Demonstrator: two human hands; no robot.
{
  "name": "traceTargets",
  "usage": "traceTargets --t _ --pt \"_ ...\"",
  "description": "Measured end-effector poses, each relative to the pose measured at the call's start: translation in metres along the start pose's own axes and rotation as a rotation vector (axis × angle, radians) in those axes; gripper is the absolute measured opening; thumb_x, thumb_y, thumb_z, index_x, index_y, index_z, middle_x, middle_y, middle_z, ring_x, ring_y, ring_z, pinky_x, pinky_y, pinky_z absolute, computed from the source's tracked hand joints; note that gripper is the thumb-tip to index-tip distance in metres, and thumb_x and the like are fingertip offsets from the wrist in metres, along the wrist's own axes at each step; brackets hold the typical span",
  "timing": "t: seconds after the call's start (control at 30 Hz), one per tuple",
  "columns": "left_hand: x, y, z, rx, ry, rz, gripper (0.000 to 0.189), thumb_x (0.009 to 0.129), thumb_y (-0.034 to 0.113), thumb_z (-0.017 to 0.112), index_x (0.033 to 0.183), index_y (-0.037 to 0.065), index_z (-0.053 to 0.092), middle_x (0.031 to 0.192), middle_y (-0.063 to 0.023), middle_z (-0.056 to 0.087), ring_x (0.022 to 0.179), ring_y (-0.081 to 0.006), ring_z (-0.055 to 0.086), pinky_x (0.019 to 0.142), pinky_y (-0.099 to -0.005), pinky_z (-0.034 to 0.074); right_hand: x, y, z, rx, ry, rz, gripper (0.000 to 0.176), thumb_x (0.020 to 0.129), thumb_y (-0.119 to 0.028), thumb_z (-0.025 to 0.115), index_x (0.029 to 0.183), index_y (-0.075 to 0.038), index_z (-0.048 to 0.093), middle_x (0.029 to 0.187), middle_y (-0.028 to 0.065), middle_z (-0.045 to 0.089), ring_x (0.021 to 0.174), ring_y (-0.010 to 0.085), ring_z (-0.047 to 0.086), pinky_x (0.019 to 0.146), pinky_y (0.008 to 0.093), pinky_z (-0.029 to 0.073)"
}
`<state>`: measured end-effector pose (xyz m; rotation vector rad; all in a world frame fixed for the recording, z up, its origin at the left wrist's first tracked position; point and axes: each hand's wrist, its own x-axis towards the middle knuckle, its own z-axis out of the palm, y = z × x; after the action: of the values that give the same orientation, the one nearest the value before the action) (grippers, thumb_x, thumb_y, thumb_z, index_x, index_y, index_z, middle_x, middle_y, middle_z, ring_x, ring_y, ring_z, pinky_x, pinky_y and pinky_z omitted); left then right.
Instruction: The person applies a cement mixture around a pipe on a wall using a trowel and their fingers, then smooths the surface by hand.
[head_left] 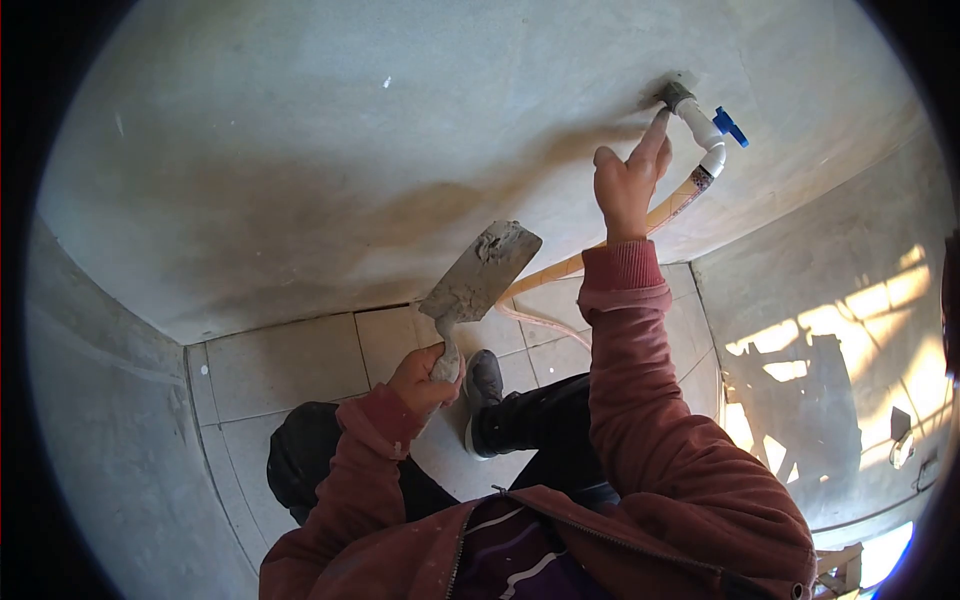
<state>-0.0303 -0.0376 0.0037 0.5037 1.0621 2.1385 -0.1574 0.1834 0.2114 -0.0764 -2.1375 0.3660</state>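
My left hand [424, 378] is closed round the handle of a trowel [478, 275]. The trowel's flat blade slants up to the right, and a lump of grey mortar [492, 247] clings near its tip. Up at the wall, my right hand [630, 182] holds nothing, its index finger stretched to the collar [676, 95] where a tap comes out of the plaster. The thumb sticks out to the side; the other fingers are partly hidden. The white plastic tap [700, 125] has a blue lever [731, 127], and a yellowish hose [560, 270] runs down from its elbow.
A grey plastered wall [280, 130] rises in front of me, with side walls left and right. Pale floor tiles [285, 370] lie below, the hose trailing over them beside my shoe [485, 380]. Sunlit patches and a fitting [902, 448] show on the right wall.
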Motion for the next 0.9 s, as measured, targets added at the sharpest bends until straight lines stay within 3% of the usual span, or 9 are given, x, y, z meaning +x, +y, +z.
traceTargets --t 0.07,0.17,0.3,0.4,0.47,0.8,0.9 --pt "0.0 -0.001 -0.001 0.008 -0.004 -0.002 0.015 0.069 0.001 0.053 0.082 0.005 0.05 0.066 -0.0009 0.048 0.055 -0.0095 0.045 0.051 -0.0249 0.037 0.007 0.0 0.004 -0.008 -0.038 0.024 0.088 0.068 -0.009 0.056 0.144 -0.008 0.012 0.137 0.0311 0.019 0.125 0.0461 0.022 0.101 0.0539 0.019" --pt "0.0 -0.003 -0.001 0.017 -0.017 0.001 0.015 0.069 0.001 0.053 0.083 0.005 0.05 0.066 -0.001 0.048 0.055 -0.0094 0.045 0.051 -0.025 0.037 -0.001 -0.013 0.004 -0.186 -0.063 0.073 0.088 0.068 -0.009 0.057 0.144 -0.009 0.012 0.137 0.0314 0.018 0.125 0.0466 0.022 0.101 0.0541 0.019" --pt "0.0 -0.005 -0.001 0.029 -0.003 0.0 0.014 0.071 0.001 0.053 0.084 0.005 0.051 0.066 -0.0008 0.049 0.056 -0.0092 0.046 0.052 -0.0248 0.038 -0.005 -0.003 -0.003 -0.123 -0.066 0.025 0.087 0.068 -0.009 0.056 0.144 -0.008 0.014 0.137 0.0317 0.017 0.126 0.0478 0.022 0.102 0.0535 0.019" --pt "-0.002 -0.002 0.002 0.096 0.009 -0.015 0.017 0.063 0.0 0.053 0.079 0.006 0.049 0.064 -0.0015 0.047 0.055 -0.0105 0.044 0.051 -0.0259 0.037 0.007 -0.002 -0.004 0.102 -0.01 0.066 0.087 0.066 -0.009 0.056 0.144 -0.008 0.015 0.138 0.0325 0.015 0.126 0.0495 0.02 0.104 0.0506 0.019" --pt "-0.003 -0.002 0.002 0.121 0.011 0.002 0.017 0.064 0.0 0.053 0.079 0.006 0.049 0.064 -0.0014 0.047 0.055 -0.0104 0.044 0.051 -0.0258 0.037 0.016 -0.01 -0.005 0.23 -0.087 0.252 0.09 0.064 -0.009 0.056 0.144 -0.008 0.015 0.139 0.0338 0.013 0.127 0.0504 0.018 0.105 0.0473 0.02" --pt "-0.003 -0.011 -0.005 0.136 -0.003 0.017 0.014 0.07 0.005 0.056 0.083 0.004 0.053 0.067 -0.0003 0.051 0.057 -0.0083 0.049 0.053 -0.0244 0.04 0.015 -0.045 0.001 0.338 -0.086 0.303 0.093 0.065 -0.01 0.056 0.144 -0.004 0.008 0.139 0.0365 0.007 0.128 0.0493 0.015 0.105 0.0458 0.022" --pt "-0.001 -0.015 -0.007 0.2 -0.014 0.059 0.014 0.069 0.005 0.057 0.083 0.004 0.054 0.066 0.0001 0.052 0.056 -0.0083 0.049 0.052 -0.0245 0.04 0.015 -0.059 0.002 0.376 -0.051 0.341 0.091 0.064 -0.006 0.057 0.143 0.0 0.011 0.139 0.0348 0.013 0.13 0.0425 0.016 0.102 0.0397 0.025"
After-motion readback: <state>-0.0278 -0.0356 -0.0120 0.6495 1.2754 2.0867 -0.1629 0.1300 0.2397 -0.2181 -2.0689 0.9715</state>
